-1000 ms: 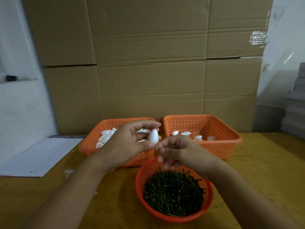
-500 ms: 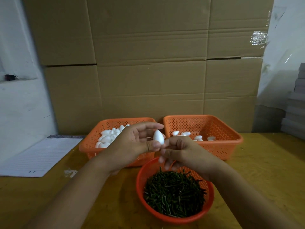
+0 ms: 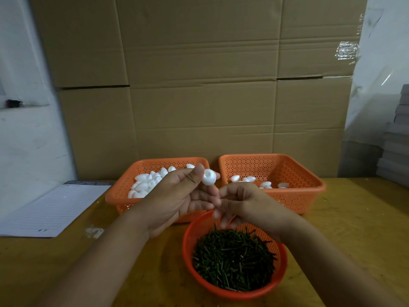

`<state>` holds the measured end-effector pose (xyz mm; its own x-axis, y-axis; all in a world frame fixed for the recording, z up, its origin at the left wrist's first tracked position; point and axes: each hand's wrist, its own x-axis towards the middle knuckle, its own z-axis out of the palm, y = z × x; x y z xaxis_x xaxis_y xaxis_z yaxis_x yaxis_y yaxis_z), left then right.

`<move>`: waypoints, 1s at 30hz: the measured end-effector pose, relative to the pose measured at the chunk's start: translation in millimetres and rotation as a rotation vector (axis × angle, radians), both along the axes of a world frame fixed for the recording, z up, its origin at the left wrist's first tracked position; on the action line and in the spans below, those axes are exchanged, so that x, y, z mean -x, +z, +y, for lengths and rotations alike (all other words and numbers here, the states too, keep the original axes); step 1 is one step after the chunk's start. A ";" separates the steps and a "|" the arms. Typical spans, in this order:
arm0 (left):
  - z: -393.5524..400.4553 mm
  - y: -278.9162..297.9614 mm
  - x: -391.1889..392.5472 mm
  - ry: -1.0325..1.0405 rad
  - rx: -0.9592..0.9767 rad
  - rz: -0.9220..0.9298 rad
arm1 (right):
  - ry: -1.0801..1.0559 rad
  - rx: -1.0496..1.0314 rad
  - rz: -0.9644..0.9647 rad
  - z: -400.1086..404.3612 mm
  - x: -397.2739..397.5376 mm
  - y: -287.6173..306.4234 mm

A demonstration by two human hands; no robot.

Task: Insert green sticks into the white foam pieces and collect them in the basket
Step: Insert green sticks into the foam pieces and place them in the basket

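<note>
My left hand (image 3: 177,196) pinches a white foam piece (image 3: 209,177) between thumb and fingertips, its round base turned toward me. Just below and right of it, my right hand (image 3: 241,202) has its fingers curled; whether a green stick sits between them is too small to tell. Both hands hover above a round orange bowl (image 3: 188,244) heaped with green sticks (image 3: 232,260). The left orange basket (image 3: 117,197) holds many plain foam pieces (image 3: 146,185). Several foam pieces (image 3: 250,179) lie in the right orange basket (image 3: 309,185).
A lined paper pad (image 3: 51,209) lies at the left on the wooden table (image 3: 354,229). A wall of cardboard boxes (image 3: 199,85) stands right behind the baskets. Grey stacked items (image 3: 396,138) sit at the far right.
My left hand lifted the foam piece a little and turned it from upright so its base faces me. My right hand stayed close beneath it.
</note>
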<state>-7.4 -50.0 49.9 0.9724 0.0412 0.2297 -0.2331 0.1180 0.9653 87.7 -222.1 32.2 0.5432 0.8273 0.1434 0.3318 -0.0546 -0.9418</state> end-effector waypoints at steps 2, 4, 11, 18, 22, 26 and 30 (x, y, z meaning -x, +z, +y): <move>0.6 0.5 0.2 -0.001 0.007 -0.001 | 0.000 -0.003 0.004 0.3 -0.8 -1.0; 2.2 0.2 0.0 0.011 0.012 -0.016 | -0.006 -0.006 0.021 0.5 -2.2 -2.2; 6.7 -2.8 -4.5 0.133 0.045 -0.080 | -0.041 -0.038 0.036 2.6 -5.4 -3.5; 12.1 -7.7 -6.0 0.236 -0.098 -0.106 | -0.049 -0.049 0.011 0.8 -5.6 -3.4; 11.7 -8.1 -6.2 0.238 -0.099 -0.105 | -0.046 -0.039 0.032 0.5 -5.2 -3.2; 10.7 -7.3 -8.0 0.163 0.021 -0.079 | -0.021 -0.055 0.125 2.1 -4.6 -3.0; 10.9 -6.1 -9.0 0.092 0.143 -0.020 | -0.001 -0.119 0.203 2.6 -3.1 -0.7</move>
<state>1.6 -39.2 43.8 0.9582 0.1640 0.2344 -0.2683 0.2313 0.9352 90.8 -219.5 31.6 0.5718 0.8104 0.1277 0.1350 0.0606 -0.9890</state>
